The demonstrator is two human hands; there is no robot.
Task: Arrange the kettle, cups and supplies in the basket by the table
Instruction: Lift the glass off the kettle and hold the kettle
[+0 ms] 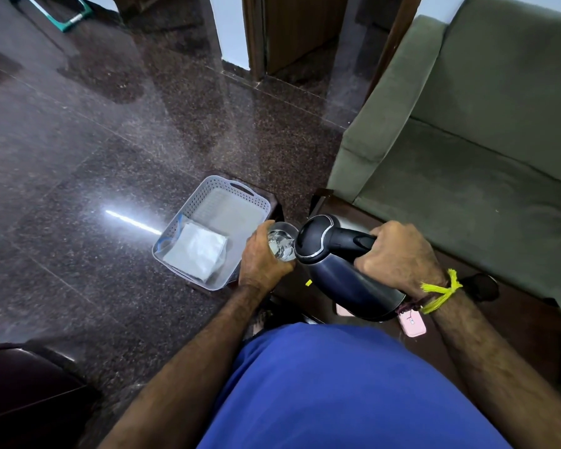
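A dark steel kettle (344,280) with a black lid and handle is tilted to the left, and my right hand (399,257) grips its handle. My left hand (263,257) holds a clear glass cup (280,243) against the kettle's spout, over the near right corner of the basket. The pale grey perforated basket (240,192) sits on the dark floor to the left of the low dark table (515,306). A clear zip bag with a white pack (196,251) lies in the basket's near left part.
A green sofa (486,124) fills the right side behind the table. A pink case (413,324) lies on the table under the kettle, and a black round object (481,286) sits beside my right wrist. Dark furniture (23,393) stands at lower left. A doorway is at the top.
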